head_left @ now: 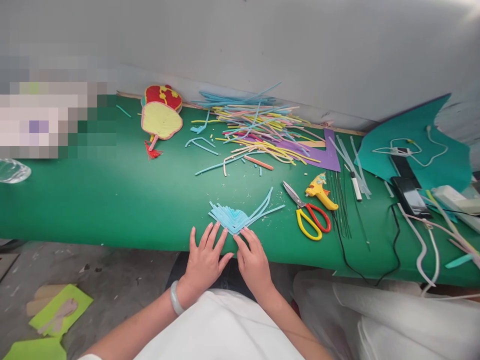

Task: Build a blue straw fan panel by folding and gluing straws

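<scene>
A fan of light blue pipe cleaners (230,218), layered in a V shape, lies flat near the front edge of the green table (112,210). Several long blue ends stick out from it to the right. My left hand (206,257) rests with spread fingers, its tips touching the lower left edge of the blue piece. The fingertips of my right hand (253,257) press on its lower right edge, with the fingers bent but apart. Scissors (305,210) with red and yellow handles lie to the right, beside a yellow hot glue gun (321,191).
Behind is a heap of coloured pipe cleaners (258,120) over purple sheet (332,155). Finished fans (161,120) lie back left. Thin dark wires (342,205), a marker (356,186), a phone (410,196) and cables crowd the right. A clear container (14,171) stands far left.
</scene>
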{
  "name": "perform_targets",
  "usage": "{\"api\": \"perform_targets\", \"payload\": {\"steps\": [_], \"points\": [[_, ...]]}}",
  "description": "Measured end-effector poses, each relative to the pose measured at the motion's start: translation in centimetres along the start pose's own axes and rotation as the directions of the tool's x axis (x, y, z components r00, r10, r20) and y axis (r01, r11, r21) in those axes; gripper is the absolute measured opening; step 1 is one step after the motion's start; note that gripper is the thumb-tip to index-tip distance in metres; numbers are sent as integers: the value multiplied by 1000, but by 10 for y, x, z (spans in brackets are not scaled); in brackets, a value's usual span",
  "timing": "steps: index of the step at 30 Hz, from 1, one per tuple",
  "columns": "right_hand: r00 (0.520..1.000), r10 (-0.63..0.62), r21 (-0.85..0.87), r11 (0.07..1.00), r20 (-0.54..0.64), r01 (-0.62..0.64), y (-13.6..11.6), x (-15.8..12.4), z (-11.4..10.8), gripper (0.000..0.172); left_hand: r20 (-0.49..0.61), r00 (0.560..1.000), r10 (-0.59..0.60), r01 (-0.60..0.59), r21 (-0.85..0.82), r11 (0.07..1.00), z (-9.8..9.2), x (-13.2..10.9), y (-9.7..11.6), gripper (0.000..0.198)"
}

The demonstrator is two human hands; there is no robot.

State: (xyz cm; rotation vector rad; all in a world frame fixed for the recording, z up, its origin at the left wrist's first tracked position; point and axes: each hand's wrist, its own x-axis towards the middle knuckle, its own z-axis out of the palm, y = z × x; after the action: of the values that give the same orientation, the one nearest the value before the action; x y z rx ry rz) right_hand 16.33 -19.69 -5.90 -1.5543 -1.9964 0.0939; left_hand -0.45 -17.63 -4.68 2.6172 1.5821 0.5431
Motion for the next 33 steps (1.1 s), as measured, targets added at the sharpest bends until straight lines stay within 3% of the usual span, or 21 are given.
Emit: {"api": "perform_targets", "payload": {"steps": [27,33], "points": [[999,14,65,998,-30,-12,3,-4,5,50,27,1000,7,-9,57,998,4,-1,2,55],[989,69,139,989,-131,-50,4,-3,1,47,11,1000,3,-4,36,999,3,-1,2,54]]}}
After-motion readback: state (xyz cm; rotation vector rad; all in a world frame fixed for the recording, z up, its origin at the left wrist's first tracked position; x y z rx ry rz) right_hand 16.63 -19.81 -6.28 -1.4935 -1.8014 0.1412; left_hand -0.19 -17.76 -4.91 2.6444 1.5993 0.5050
